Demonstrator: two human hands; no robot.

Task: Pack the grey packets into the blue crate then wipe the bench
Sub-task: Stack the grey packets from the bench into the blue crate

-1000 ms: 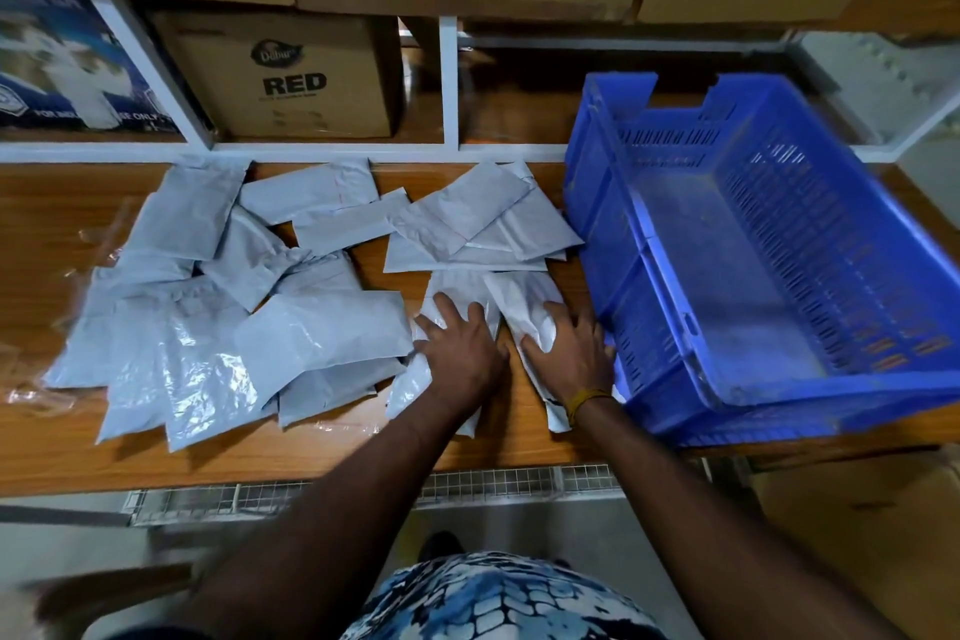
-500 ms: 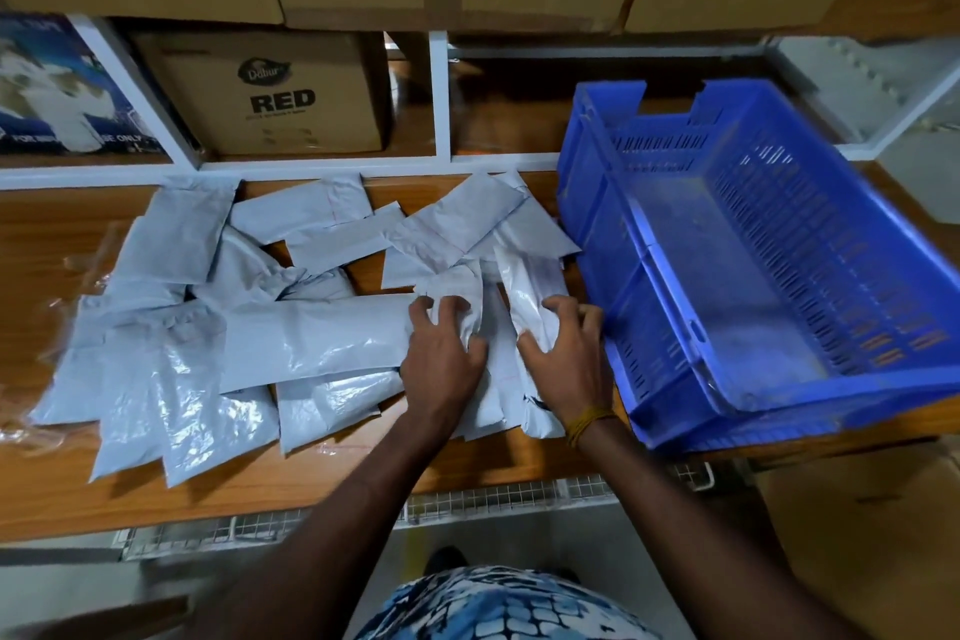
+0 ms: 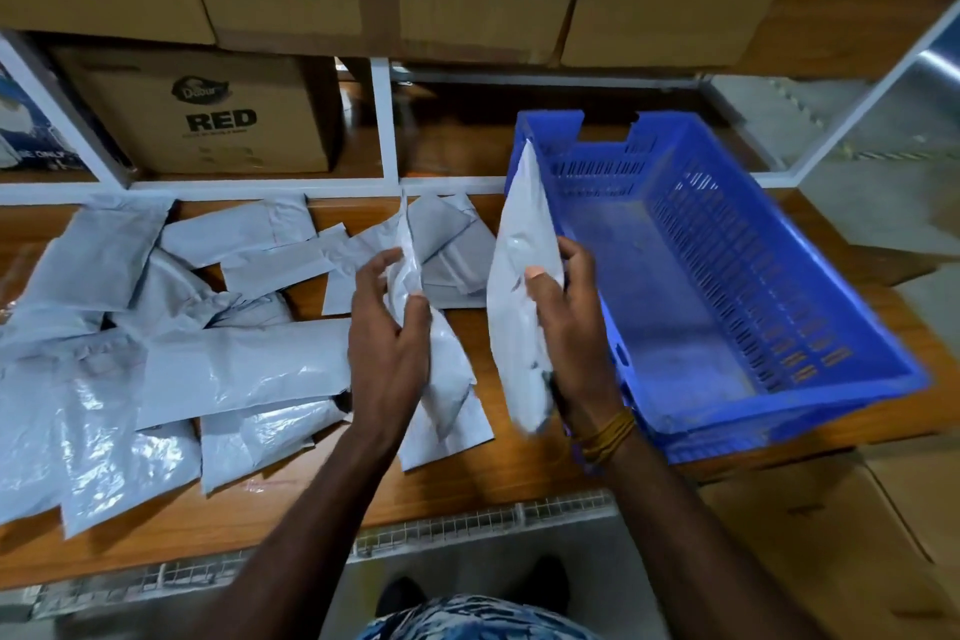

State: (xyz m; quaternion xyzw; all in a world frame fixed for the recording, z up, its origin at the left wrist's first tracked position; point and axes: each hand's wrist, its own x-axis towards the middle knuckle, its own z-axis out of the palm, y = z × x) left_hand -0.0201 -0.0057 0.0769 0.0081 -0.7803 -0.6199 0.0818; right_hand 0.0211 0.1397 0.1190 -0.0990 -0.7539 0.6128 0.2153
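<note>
Packing step, blue crate (image 3: pixel 883 369) empty at right: my right hand (image 3: pixel 576 327) clamps one upright grey packet (image 3: pixel 519 286) beside its left wall, my left hand (image 3: pixel 387 343) pinches another packet (image 3: pixel 415 286); next, I judge, both go rightward over the rim.

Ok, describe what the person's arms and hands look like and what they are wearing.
Both forearms are bare, with no sleeves in view and no gloves. The right hand has a bundle of yellow-orange thread or bands wound around its wrist. The left hand shows no ring, watch or band. At the bottom edge there is a blue-and-white patterned garment.
</note>
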